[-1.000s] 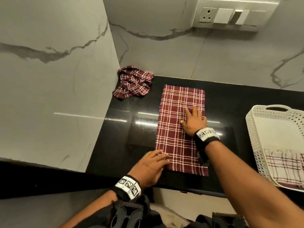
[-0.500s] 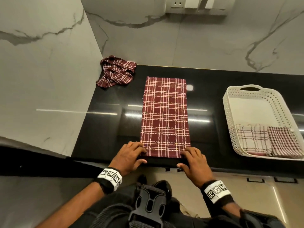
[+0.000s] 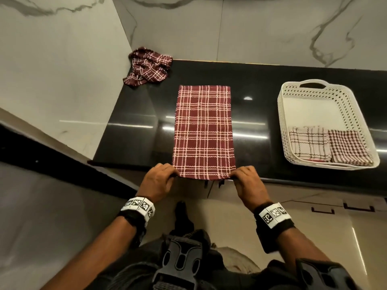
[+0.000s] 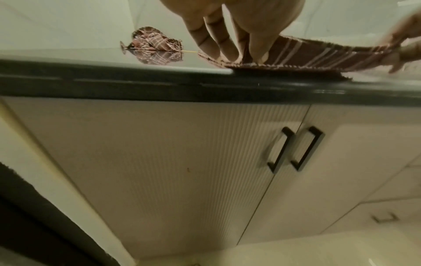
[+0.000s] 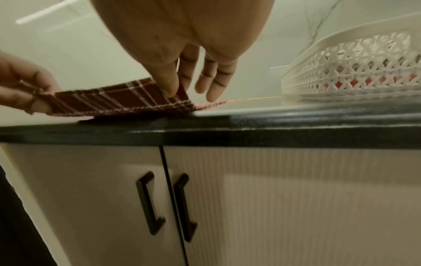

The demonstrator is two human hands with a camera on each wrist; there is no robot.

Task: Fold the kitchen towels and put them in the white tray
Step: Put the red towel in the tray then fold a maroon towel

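Observation:
A maroon checked towel (image 3: 203,130), folded into a long strip, lies on the black counter (image 3: 134,122). My left hand (image 3: 167,174) pinches its near left corner and my right hand (image 3: 238,174) pinches its near right corner. In the wrist views the near edge of the towel (image 4: 318,54) (image 5: 118,100) is lifted a little off the counter edge, held between thumb and fingers. A second maroon towel (image 3: 147,66) lies crumpled at the back left corner. The white tray (image 3: 282,114) stands at the right and holds two folded towels (image 3: 310,143) at its near end.
Marble walls close the counter at the left and the back. Below the counter edge are beige cabinet doors with black handles (image 5: 168,203). The far half of the tray floor shows bare white.
My right hand left the middle of the towel and came to its near right corner. Both hands now pinch the near corners and have raised that edge slightly.

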